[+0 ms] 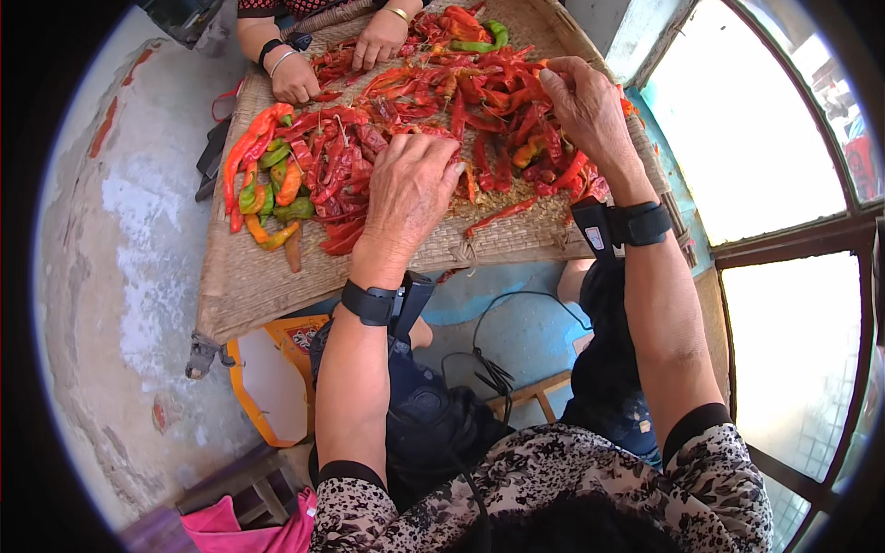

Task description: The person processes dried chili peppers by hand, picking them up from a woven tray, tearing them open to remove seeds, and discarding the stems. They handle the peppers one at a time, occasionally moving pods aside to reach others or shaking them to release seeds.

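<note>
Red dried chili peppers [339, 155] lie heaped across a woven tray [276, 276] before me. My left hand [415, 183] is over the near middle of the heap, fingers bent down; its fingertips are hidden, so any hold cannot be told. My right hand [588, 110] reaches over the right side of the heap, with thumb and fingers curled close to peppers; whether it grips one is unclear. Green and orange peppers [280, 186] sit in a group at the left. One long red pepper [501, 216] lies near the front edge, beside loose seeds [484, 204].
Another person's hands [380, 38] work at the tray's far side. A plastered wall [138, 242] stands left, a framed window [788, 235] right. Under the tray are a black cable [491, 373], an orange-edged box [269, 387] and a wooden frame [536, 394]. Pink cloth [242, 525] hangs lower left.
</note>
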Demonstrator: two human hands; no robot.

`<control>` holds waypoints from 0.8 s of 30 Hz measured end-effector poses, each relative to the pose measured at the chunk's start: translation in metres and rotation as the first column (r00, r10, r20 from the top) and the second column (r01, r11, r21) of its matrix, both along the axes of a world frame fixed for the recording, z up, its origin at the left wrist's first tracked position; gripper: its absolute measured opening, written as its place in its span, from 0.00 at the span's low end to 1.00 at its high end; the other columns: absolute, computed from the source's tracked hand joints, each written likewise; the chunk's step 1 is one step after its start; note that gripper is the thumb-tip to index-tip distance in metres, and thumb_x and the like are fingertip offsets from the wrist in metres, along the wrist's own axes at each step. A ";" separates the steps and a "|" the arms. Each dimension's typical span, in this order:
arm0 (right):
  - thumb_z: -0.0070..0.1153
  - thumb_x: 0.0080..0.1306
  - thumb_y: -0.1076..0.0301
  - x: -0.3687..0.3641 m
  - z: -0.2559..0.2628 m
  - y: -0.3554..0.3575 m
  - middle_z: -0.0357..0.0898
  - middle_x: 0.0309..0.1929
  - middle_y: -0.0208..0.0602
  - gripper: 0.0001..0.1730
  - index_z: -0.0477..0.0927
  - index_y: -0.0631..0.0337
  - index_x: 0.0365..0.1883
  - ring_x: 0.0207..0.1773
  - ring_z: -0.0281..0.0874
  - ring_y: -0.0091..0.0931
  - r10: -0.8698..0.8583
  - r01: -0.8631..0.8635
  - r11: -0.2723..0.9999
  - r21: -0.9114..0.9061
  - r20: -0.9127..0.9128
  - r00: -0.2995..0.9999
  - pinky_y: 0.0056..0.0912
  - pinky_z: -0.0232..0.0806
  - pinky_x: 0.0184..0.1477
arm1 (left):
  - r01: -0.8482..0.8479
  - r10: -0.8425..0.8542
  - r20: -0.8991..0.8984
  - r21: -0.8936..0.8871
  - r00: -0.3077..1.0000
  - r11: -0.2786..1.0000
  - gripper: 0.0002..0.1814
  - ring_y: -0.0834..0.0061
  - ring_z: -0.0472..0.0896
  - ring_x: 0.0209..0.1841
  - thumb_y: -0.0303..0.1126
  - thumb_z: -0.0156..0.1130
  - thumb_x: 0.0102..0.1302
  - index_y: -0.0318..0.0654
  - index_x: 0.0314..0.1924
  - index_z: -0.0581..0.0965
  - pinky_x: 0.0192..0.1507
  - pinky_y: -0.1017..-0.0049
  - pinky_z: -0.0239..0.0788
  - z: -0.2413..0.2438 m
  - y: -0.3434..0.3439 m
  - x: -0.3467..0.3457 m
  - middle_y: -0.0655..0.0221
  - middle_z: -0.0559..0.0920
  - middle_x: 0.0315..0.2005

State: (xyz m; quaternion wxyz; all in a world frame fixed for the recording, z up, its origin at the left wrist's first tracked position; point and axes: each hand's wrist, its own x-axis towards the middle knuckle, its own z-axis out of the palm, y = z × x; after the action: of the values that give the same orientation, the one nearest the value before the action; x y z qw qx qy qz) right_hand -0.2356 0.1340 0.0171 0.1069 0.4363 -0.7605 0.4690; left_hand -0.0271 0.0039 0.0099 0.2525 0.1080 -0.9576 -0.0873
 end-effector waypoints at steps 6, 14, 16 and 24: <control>0.56 0.65 0.66 0.020 0.008 0.004 0.79 0.37 0.48 0.10 0.80 0.62 0.40 0.39 0.80 0.45 -0.128 0.123 0.992 -0.037 -0.222 0.967 0.44 0.73 0.42 | -0.011 0.040 0.253 -0.111 0.967 0.994 0.17 0.61 0.72 0.55 0.32 0.66 0.57 0.40 0.48 0.79 0.55 0.60 0.66 -0.014 0.015 -0.012 0.64 0.77 0.51; 0.53 0.60 0.72 0.074 -0.021 -0.014 0.81 0.32 0.50 0.07 0.77 0.62 0.36 0.35 0.82 0.44 0.310 -0.207 0.844 0.495 -0.135 0.941 0.46 0.76 0.37 | -0.074 0.084 0.098 -0.107 0.992 0.991 0.11 0.56 0.76 0.46 0.20 0.56 0.58 0.36 0.42 0.78 0.48 0.61 0.70 -0.002 -0.017 0.015 0.59 0.78 0.38; 0.53 0.59 0.72 0.079 -0.030 -0.020 0.81 0.31 0.49 0.06 0.77 0.62 0.35 0.35 0.82 0.44 0.301 -0.160 0.835 0.527 -0.195 0.933 0.46 0.76 0.36 | -0.113 0.111 -0.037 -0.073 0.993 0.991 0.10 0.55 0.76 0.45 0.20 0.54 0.60 0.36 0.42 0.76 0.48 0.60 0.70 0.009 -0.024 0.024 0.57 0.78 0.37; 0.54 0.57 0.75 0.073 -0.025 -0.021 0.80 0.30 0.45 0.08 0.79 0.62 0.36 0.38 0.82 0.42 0.392 -0.350 0.876 0.331 -0.068 0.917 0.45 0.74 0.37 | -0.330 0.316 -0.106 -0.153 0.943 0.932 0.14 0.57 0.76 0.50 0.29 0.60 0.65 0.36 0.50 0.77 0.52 0.63 0.68 0.016 -0.042 0.044 0.59 0.79 0.47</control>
State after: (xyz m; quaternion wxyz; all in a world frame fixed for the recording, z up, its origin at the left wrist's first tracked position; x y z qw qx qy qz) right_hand -0.1624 0.1127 -0.0081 -0.0051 0.6156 -0.7182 0.3244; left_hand 0.0167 -0.0385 0.0261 0.3095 0.2386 -0.9199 0.0327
